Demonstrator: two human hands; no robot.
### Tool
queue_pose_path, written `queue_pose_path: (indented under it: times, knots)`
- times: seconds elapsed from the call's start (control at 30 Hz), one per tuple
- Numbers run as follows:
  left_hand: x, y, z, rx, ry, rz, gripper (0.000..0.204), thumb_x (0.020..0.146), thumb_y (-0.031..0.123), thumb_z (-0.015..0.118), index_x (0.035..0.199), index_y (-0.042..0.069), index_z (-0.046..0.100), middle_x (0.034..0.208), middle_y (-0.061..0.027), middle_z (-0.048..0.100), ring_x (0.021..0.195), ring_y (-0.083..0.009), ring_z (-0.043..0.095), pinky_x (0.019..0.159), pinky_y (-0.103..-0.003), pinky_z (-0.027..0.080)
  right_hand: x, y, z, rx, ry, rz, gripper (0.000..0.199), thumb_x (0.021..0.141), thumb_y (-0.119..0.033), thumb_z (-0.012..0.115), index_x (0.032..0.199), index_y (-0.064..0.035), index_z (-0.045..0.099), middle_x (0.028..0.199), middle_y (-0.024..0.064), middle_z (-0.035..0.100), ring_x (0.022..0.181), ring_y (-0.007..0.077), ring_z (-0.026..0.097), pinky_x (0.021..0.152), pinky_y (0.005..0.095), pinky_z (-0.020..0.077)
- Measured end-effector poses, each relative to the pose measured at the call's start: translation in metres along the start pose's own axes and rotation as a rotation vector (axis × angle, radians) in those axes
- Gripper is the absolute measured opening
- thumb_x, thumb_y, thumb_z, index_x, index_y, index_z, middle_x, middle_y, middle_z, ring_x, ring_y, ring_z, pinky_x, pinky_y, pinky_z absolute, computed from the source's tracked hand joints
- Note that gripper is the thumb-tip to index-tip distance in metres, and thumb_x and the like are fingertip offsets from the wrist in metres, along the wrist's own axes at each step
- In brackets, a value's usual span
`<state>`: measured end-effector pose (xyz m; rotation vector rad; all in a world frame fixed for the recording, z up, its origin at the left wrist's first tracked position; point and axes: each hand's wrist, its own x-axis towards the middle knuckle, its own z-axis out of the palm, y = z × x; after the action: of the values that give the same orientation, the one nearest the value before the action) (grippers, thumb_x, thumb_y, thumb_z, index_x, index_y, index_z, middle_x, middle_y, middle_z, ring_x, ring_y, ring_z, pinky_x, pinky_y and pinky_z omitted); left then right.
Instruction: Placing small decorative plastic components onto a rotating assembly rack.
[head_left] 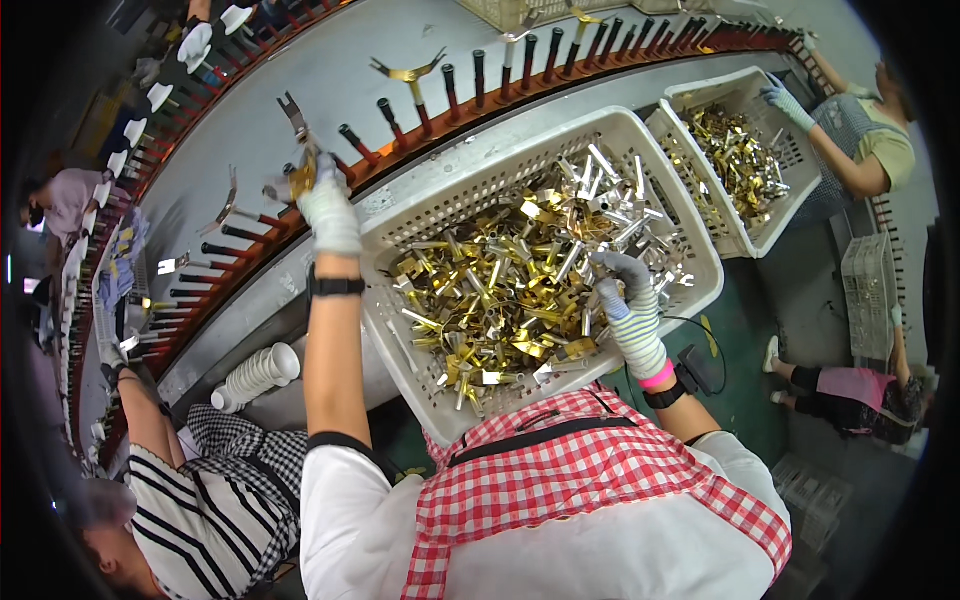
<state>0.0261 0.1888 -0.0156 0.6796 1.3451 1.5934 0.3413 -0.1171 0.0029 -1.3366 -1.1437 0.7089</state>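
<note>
My left hand, in a white knit glove, reaches over the conveyor edge. Its fingers are closed around a gold-coloured metal piece at the row of pegs; a silver forked metal piece sticks up just beyond the fingertips. My right hand, in a striped glove with grey fingertips, hovers at the right part of the white plastic basket. Its thumb and forefinger are curved but apart, with nothing visible between them. Loose gold and silver metal pieces fill the basket in a heap.
Upright dark-tipped pegs line the curved conveyor; a few carry forked metal parts. A second basket of metal pieces adjoins mine, with a co-worker's gloved hand at it. Stacked white cups lie at left, near another co-worker.
</note>
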Motion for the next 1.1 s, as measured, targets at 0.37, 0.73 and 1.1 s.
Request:
queue_pose_path:
  times: [0.37, 0.73, 1.1]
  knots:
    - [-0.221, 0.036, 0.001, 0.272, -1.042, -0.363, 0.032, 0.091, 0.011, 0.059, 0.122, 0.002, 0.057, 0.102, -0.0036, 0.065, 0.078, -0.0101, 0.061, 0.065, -0.023, 0.048, 0.025, -0.032, 0.034, -0.372, -0.296, -0.315, 0.033, 0.09, -0.018, 0.064, 0.119, -0.005, 0.056, 0.114, 0.0094, 0.063, 0.106, 0.0182, 0.059, 0.09, 0.0338, 0.0468]
    - [-0.23, 0.022, -0.021, 0.01, -1.017, -0.566, 0.046, 0.085, 0.03, 0.071, 0.119, 0.004, 0.054, 0.097, -0.0062, 0.063, 0.09, -0.0171, 0.063, 0.076, -0.03, 0.054, 0.055, -0.053, 0.048, 0.033, -0.429, -0.093, 0.044, 0.089, -0.021, 0.059, 0.126, 0.0015, 0.052, 0.12, 0.0164, 0.06, 0.115, 0.0265, 0.056, 0.1, 0.0359, 0.0416]
    - [-0.209, 0.051, -0.046, -0.411, -0.768, -0.68, 0.049, 0.087, 0.022, 0.069, 0.123, -0.004, 0.049, 0.107, -0.0191, 0.062, 0.097, -0.0305, 0.065, 0.083, -0.042, 0.057, 0.116, 0.016, -0.033, -1.137, -0.474, -0.305, 0.017, 0.075, -0.008, 0.064, 0.092, -0.0073, 0.065, 0.093, 0.0127, 0.063, 0.088, 0.0337, 0.062, 0.079, 0.0429, 0.05]
